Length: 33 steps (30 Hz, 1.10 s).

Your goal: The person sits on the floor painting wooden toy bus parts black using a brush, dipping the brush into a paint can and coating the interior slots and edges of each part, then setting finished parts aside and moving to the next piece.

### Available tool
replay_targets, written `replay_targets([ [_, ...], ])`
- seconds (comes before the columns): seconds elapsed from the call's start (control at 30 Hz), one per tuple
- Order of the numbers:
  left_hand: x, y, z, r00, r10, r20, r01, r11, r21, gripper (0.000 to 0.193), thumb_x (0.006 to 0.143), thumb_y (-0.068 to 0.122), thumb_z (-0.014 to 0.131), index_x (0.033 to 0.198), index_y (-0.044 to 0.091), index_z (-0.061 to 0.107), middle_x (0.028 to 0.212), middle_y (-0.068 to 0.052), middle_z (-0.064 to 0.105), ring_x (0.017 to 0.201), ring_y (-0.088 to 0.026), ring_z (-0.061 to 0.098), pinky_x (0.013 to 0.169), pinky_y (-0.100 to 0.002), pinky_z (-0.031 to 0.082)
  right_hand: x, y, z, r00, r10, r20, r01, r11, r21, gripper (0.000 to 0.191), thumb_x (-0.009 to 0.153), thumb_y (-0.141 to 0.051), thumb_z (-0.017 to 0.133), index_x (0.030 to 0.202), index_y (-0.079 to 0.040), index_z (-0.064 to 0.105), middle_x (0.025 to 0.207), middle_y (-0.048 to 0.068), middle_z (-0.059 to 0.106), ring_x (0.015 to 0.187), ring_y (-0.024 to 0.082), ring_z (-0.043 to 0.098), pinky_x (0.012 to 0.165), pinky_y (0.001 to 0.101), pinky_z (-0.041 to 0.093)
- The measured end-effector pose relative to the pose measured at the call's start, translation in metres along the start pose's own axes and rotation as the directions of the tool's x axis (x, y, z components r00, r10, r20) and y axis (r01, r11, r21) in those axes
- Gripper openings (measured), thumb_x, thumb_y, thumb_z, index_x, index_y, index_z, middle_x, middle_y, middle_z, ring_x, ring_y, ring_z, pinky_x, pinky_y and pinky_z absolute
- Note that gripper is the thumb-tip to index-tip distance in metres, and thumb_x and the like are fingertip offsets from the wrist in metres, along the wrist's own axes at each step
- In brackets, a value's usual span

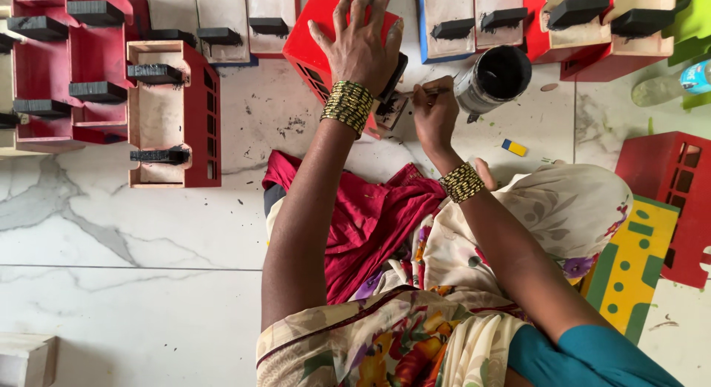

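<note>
Left hand [361, 42] is pressing flat, fingers spread, on a red wooden box [326, 31] far centre. Right hand [433, 113] is pinching a thin brush [433, 91], just beside a tin of black paint [495, 77]. Marble floor [126, 239] is carrying paint specks; rows of red wooden pieces with black blocks [174, 113] are lying far left and along the far edge. Brush tip is hiding behind the box; box top is cut off.
</note>
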<state>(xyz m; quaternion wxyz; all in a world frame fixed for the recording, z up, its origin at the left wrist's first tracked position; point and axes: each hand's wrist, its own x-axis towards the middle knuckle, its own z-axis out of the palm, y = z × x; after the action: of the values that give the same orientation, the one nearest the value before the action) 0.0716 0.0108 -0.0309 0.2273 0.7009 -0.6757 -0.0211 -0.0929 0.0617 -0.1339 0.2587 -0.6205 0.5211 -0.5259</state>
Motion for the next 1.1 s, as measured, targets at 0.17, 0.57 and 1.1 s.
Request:
replay_targets([
  [0.17, -0.003, 0.0, 0.006, 1.0, 0.011, 0.011, -0.011, 1.0, -0.009, 0.057, 0.102, 0.048, 0.052, 0.153, 0.024, 0.045, 0.153, -0.002, 0.043, 0.149, -0.03, 0.029, 0.114, -0.083, 0.01, -0.01, -0.003, 0.006, 0.999, -0.036, 0.04, 0.038, 0.998, -0.053, 0.018, 0.101, -0.005, 0.071, 0.098, -0.001, 0.054, 0.082, 0.009, 0.062, 0.07, 0.016, 0.065, 0.065, 0.0298, 0.053],
  [0.57, -0.007, -0.003, 0.01, 1.0, 0.021, -0.012, -0.021, 1.0, 0.001, 0.057, 0.101, 0.048, 0.054, 0.151, 0.021, 0.045, 0.155, -0.002, 0.042, 0.15, -0.03, 0.028, 0.113, -0.085, 0.009, -0.038, -0.02, 0.002, 0.941, -0.192, 0.278, 0.222, 0.972, -0.079, 0.014, 0.1, -0.004, 0.071, 0.1, 0.0, 0.057, 0.089, 0.013, 0.066, 0.077, 0.023, 0.071, 0.065, 0.0361, 0.057],
  [1.1, -0.005, 0.003, 0.009, 1.0, 0.019, 0.01, -0.019, 1.0, 0.001, 0.058, 0.101, 0.049, 0.052, 0.151, 0.022, 0.045, 0.153, -0.002, 0.043, 0.149, -0.03, 0.028, 0.113, -0.084, 0.009, -0.037, -0.02, -0.008, 0.939, -0.224, 0.262, 0.247, 0.967, -0.057, 0.013, 0.101, -0.002, 0.068, 0.097, -0.002, 0.055, 0.092, 0.013, 0.064, 0.076, 0.023, 0.072, 0.062, 0.0353, 0.057],
])
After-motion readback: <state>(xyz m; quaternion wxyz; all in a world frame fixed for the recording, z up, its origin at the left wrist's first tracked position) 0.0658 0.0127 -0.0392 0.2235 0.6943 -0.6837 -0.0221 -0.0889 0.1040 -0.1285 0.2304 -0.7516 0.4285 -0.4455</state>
